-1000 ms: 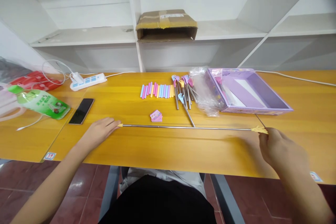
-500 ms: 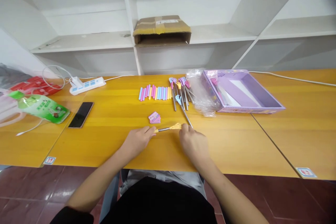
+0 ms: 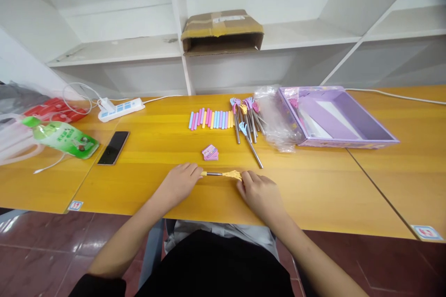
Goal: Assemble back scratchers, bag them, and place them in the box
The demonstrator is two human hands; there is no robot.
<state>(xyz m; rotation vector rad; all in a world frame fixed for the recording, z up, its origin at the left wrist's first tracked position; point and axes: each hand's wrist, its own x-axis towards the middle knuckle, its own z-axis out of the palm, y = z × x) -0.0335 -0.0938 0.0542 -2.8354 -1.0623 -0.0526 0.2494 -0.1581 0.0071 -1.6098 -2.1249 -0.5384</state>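
A yellow back scratcher (image 3: 232, 175) lies level between my hands, with a short metal rod joining its grip to its hand-shaped head. My left hand (image 3: 181, 181) is closed around the yellow grip, most of which is hidden. At the other end, the fingers of my right hand (image 3: 259, 191) are pinched at the tips of the claw. Beyond my hands lies a small stack of pink cards (image 3: 210, 152). A blue-headed back scratcher (image 3: 251, 145) rests slantwise past my right hand. Behind it is a bunch of metal-rod back scratchers (image 3: 247, 116) with coloured heads.
Coloured grip tubes (image 3: 211, 119) stand in a row left of the bunch. Clear plastic wrap (image 3: 275, 123) touches a purple open box (image 3: 351, 143). To the left are a phone (image 3: 113, 147), a green bottle (image 3: 66, 138) and a power strip (image 3: 121, 109). A cardboard box (image 3: 223, 31) sits on the shelf.
The metal rod between my hands shows slightly shorter, and the back scratcher lies more level. My right hand has come away from the blue-headed one's end. The whole view has shifted a little.
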